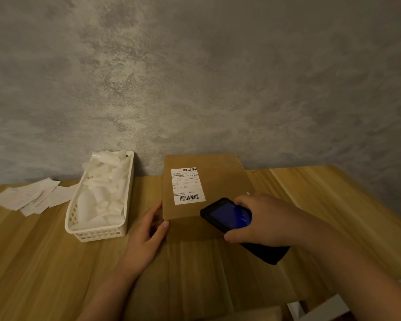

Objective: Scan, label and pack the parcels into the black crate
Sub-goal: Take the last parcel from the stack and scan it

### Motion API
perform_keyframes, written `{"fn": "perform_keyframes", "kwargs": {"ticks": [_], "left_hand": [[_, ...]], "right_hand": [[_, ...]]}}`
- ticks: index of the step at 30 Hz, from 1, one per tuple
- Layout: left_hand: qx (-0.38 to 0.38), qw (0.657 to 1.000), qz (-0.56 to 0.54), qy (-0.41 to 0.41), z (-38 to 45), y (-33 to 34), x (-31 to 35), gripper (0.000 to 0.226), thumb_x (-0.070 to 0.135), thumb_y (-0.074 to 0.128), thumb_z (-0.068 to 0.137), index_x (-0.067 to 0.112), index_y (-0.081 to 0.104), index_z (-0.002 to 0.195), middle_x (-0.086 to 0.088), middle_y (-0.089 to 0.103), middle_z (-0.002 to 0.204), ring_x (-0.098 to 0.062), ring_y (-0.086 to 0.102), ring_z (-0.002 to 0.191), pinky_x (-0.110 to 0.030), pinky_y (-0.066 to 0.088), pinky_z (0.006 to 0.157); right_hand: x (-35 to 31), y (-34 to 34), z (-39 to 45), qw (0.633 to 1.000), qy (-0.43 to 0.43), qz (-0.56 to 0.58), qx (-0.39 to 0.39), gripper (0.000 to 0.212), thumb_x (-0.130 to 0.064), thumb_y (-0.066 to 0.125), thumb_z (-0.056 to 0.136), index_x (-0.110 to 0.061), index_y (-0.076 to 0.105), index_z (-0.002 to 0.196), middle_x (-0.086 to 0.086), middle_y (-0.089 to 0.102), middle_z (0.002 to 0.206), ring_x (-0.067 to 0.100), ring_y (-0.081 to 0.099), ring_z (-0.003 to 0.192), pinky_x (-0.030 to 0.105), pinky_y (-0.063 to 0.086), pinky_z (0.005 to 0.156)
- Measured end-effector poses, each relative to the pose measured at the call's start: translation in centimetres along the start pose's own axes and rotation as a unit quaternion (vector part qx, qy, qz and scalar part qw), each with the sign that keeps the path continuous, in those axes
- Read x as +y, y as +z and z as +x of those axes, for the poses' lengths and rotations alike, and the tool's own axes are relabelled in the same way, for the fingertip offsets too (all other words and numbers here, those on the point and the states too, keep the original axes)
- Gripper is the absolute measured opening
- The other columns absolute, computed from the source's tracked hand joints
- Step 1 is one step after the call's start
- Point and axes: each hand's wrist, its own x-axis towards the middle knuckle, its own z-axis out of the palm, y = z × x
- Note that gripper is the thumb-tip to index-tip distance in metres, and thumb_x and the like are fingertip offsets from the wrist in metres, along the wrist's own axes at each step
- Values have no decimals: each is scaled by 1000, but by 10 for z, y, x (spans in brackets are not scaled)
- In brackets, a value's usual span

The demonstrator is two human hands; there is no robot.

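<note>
Box (204, 193): plain brown cardboard, rectangular, lying flat on the table (44, 251) mid-frame, far end near the wall (195, 77). White label (187, 186) stuck on its top w/ a barcode top right and another at the bottom; small print rows between, too blurred for me to read.

L hand (146, 235) is at the box's near-left corner, thumb on the front face, fingers along the left side, holding it steady. R hand (262, 218) grips a black scanner (232, 218), fingers wrapped over it, blue-lit screen up, tip over the box's near-right part, just below the label.

Left of the box I see a white plastic basket (97, 232), slotted walls, long and narrow, full of crumpled white backing paper (104, 193). Further left, loose white slips (30, 198) fanned on the table. Table is light wood grain, planked. Wall is grey, mottled plaster.
</note>
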Motion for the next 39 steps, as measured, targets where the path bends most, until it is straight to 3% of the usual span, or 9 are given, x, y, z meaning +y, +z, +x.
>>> {"fn": "perform_keyframes", "kwargs": {"ticks": [3, 7, 10, 14, 18, 27, 30, 34, 39], "left_hand": [[-4, 1000, 1, 0, 0, 0, -1, 61, 48, 52, 90, 41, 36, 149, 24, 51, 140, 13, 49, 122, -12, 43, 95], [-8, 1000, 12, -4, 2, -2, -9, 61, 60, 53, 92, 47, 34, 148, 22, 49, 143, 6, 48, 127, -28, 44, 104], [-7, 1000, 15, -2, 2, -2, -7, 67, 64, 51, 85, 47, 35, 148, 23, 51, 141, 7, 49, 126, -25, 44, 100], [-5, 1000, 20, 3, 3, 0, -6, 57, 48, 54, 95, 42, 36, 149, 21, 51, 141, 8, 49, 125, -21, 44, 98], [-6, 1000, 23, -2, 3, -1, -5, 57, 51, 54, 95, 44, 36, 148, 24, 51, 139, 10, 49, 124, -22, 44, 97], [-7, 1000, 12, -4, 2, 0, 0, 60, 42, 52, 90, 38, 38, 148, 21, 53, 139, 11, 50, 123, -9, 43, 91], [-4, 1000, 21, -5, 2, -1, 1, 60, 45, 51, 90, 40, 37, 148, 23, 52, 139, 11, 49, 124, -9, 42, 91], [1, 999, 33, -5, 1, 0, 1, 55, 37, 52, 96, 40, 36, 149, 24, 50, 140, 13, 47, 124, -10, 41, 91], [3, 999, 35, -13, 1, 1, 2, 55, 31, 53, 98, 39, 35, 149, 26, 49, 139, 19, 46, 120, -7, 41, 88]], "right_hand": [[0, -2, -1, 1000, 1, -8, -1, 56, -73, 68, 66, -37, 52, 106, -12, 49, 98, 6, 56, 81, 21, 45, 60], [0, -3, -1, 1000, 2, -20, -4, 57, -74, 67, 65, -37, 53, 106, -12, 49, 98, 7, 56, 82, 22, 47, 63], [0, -4, 0, 1000, 3, -16, -6, 55, -73, 68, 65, -37, 53, 104, -11, 50, 97, 7, 56, 81, 23, 47, 63], [0, -6, 0, 1000, 2, -5, -9, 52, -68, 69, 69, -34, 54, 105, -11, 55, 93, 7, 59, 78, 22, 50, 61], [1, -8, 1, 1000, -1, -17, -9, 52, -70, 69, 68, -36, 54, 105, -13, 53, 93, 6, 58, 78, 22, 51, 64], [7, -5, 1, 1000, -9, -26, -14, 53, -71, 68, 68, -37, 50, 106, -13, 48, 97, 6, 55, 82, 20, 44, 60], [10, -6, 1, 1000, -2, -27, -11, 57, -71, 67, 69, -37, 50, 112, -12, 49, 101, 7, 56, 84, 22, 50, 65], [27, -7, 0, 999, 21, 8, 43, 59, -70, 68, 69, -35, 52, 113, -14, 54, 100, 5, 58, 83, 24, 54, 70], [66, 3, 1, 985, 107, 32, 134, 76, -71, 65, 70, -32, 44, 132, -8, 43, 106, 8, 50, 86, 19, 40, 61]]}}
